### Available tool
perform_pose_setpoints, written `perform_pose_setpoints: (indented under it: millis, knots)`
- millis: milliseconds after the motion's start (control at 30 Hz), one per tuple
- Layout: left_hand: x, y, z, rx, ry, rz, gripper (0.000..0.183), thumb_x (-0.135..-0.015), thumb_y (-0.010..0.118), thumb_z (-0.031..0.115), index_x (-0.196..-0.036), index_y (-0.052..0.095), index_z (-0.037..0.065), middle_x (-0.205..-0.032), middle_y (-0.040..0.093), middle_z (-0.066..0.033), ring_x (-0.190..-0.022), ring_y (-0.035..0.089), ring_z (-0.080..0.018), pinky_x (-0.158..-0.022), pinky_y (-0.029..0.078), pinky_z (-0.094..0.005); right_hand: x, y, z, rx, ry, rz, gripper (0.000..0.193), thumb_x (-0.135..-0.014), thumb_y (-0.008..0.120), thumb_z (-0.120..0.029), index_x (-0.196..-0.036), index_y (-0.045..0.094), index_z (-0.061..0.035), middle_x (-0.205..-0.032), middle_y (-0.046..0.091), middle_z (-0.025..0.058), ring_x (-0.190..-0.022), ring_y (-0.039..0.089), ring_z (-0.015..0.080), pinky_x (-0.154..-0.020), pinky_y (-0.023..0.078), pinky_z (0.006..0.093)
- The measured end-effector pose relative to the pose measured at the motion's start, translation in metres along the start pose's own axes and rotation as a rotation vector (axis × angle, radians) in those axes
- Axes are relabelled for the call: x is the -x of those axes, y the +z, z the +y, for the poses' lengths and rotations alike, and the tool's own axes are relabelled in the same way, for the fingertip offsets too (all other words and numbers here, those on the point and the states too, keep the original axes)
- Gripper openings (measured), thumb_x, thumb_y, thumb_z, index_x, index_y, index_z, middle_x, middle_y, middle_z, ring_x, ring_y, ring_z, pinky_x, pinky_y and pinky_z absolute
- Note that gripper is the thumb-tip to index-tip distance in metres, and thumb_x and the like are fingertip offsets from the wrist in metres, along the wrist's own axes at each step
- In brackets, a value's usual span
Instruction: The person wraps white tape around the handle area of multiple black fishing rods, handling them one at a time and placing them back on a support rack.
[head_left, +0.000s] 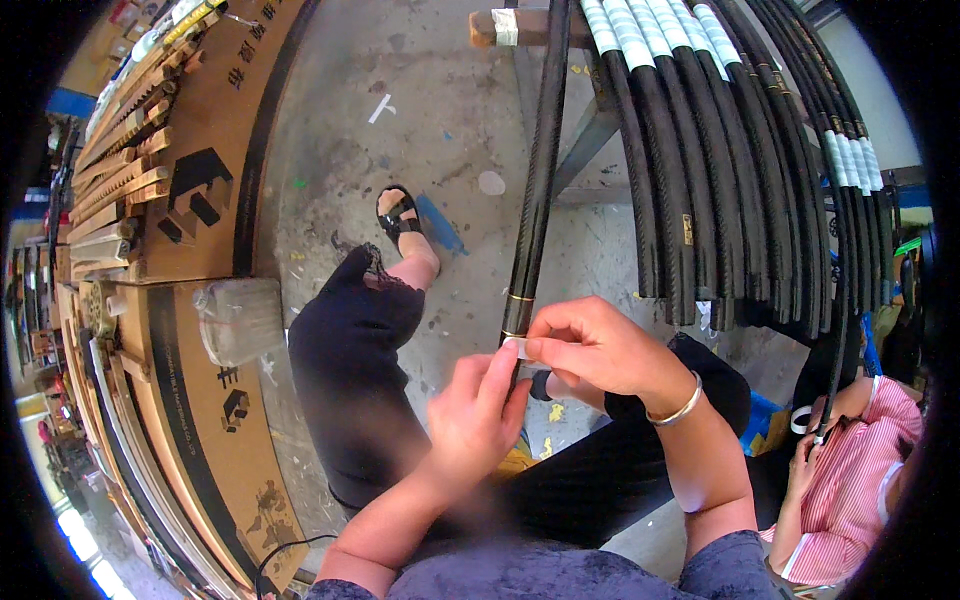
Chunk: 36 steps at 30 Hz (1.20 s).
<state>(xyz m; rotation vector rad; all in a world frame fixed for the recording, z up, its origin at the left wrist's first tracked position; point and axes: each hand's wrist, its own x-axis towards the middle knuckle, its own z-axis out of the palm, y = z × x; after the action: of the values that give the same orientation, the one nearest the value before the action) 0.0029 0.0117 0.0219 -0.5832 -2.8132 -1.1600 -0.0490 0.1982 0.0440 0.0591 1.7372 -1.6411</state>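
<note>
A long black rod [540, 170] with thin gold bands runs from the top of the view down to my hands. My left hand [475, 415] grips the rod's lower part from below. My right hand [590, 345] pinches a small piece of white tape [519, 347] against the rod just under the gold bands. A silver bangle sits on my right wrist. I am seated, black trousers over my knees and one sandalled foot [402, 222] on the concrete floor.
A rack of many black rods [720, 160], some with white wrapping, hangs at the upper right. Flattened cardboard boxes [215, 400] and wooden strips [125, 150] lie on the left. A person in a pink striped shirt [860, 480] sits at the lower right.
</note>
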Motion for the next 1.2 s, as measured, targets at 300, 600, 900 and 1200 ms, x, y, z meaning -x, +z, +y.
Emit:
perform_pose_setpoints:
  millis: [300, 600, 900, 1200]
  knots:
    - [0.0009, 0.0023, -0.0019, 0.018, -0.012, -0.019, 0.061, -0.071, 0.074, 0.004, -0.126, 0.048, 0.006, -0.091, 0.058, -0.0139, -0.069, 0.061, -0.0307, -0.055, 0.051, -0.0375, -0.0003, -0.0008, 0.0023, -0.032, 0.013, -0.004, 0.023, -0.091, 0.059, -0.022, -0.080, 0.061, -0.0022, -0.055, 0.052, -0.0002, -0.048, 0.046, 0.0058, -0.043, 0.034, 0.0237]
    - [0.0015, 0.0019, -0.0015, 0.030, -0.033, -0.033, 0.062, -0.071, 0.075, 0.005, -0.127, 0.048, 0.005, -0.092, 0.058, -0.0155, -0.071, 0.062, -0.0316, -0.057, 0.052, -0.0384, -0.0001, -0.0017, 0.0010, -0.028, -0.001, -0.011, 0.022, -0.091, 0.059, -0.022, -0.081, 0.061, -0.0021, -0.057, 0.053, 0.0003, -0.049, 0.047, 0.0061, -0.044, 0.035, 0.0235]
    - [0.0007, 0.0025, 0.0008, 0.023, -0.041, -0.026, 0.062, -0.071, 0.075, 0.006, -0.127, 0.047, 0.006, -0.092, 0.058, -0.0155, -0.071, 0.062, -0.0320, -0.057, 0.052, -0.0385, 0.0003, -0.0026, 0.0015, -0.010, 0.002, -0.009, 0.023, -0.091, 0.058, -0.022, -0.080, 0.061, -0.0023, -0.056, 0.053, 0.0002, -0.048, 0.047, 0.0060, -0.044, 0.035, 0.0239]
    - [0.0014, 0.0034, 0.0007, 0.010, -0.061, -0.037, 0.060, -0.071, 0.075, 0.005, -0.126, 0.048, 0.005, -0.093, 0.058, -0.0158, -0.071, 0.062, -0.0316, -0.058, 0.053, -0.0379, 0.0000, -0.0017, 0.0029, -0.028, 0.014, -0.003, 0.022, -0.090, 0.059, -0.022, -0.080, 0.061, -0.0023, -0.055, 0.053, -0.0001, -0.048, 0.046, 0.0058, -0.043, 0.034, 0.0240]
